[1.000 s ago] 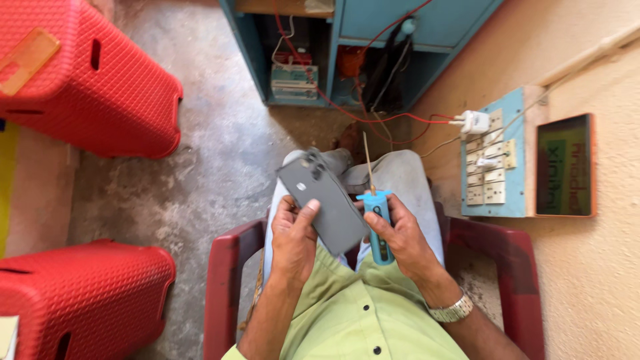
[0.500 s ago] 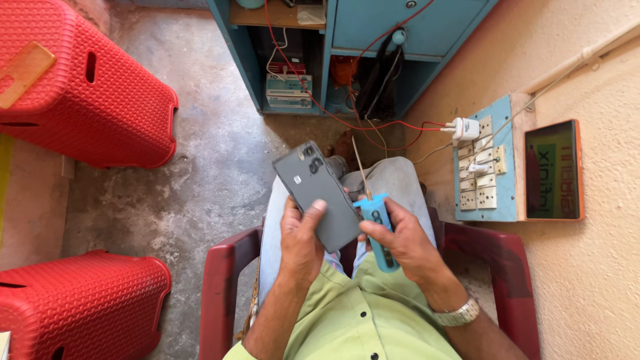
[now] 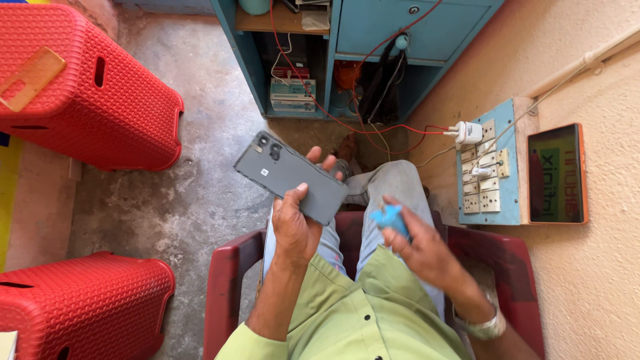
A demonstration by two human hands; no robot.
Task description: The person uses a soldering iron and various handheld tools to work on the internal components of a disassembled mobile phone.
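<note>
Red stools (image 3: 87,100) located far left on floor. Grey phone (image 3: 291,176) gripped in left hand (image 3: 293,223), back face up, raised above lap. Blue tool (image 3: 390,220) clamped in right hand (image 3: 427,250), just right of phone. Switchboard (image 3: 487,167) mounted on right wall.

The phone (image 3: 290,177) back looks matt grey and smooth. The red stools (image 3: 87,93) are woven-textured glossy plastic, the floor (image 3: 200,200) rough concrete, the shirt (image 3: 353,313) soft green cloth.

A small repair workshop: wall switchboard (image 3: 487,167), loose red wires (image 3: 373,127), cluttered blue cabinet (image 3: 360,53).
</note>
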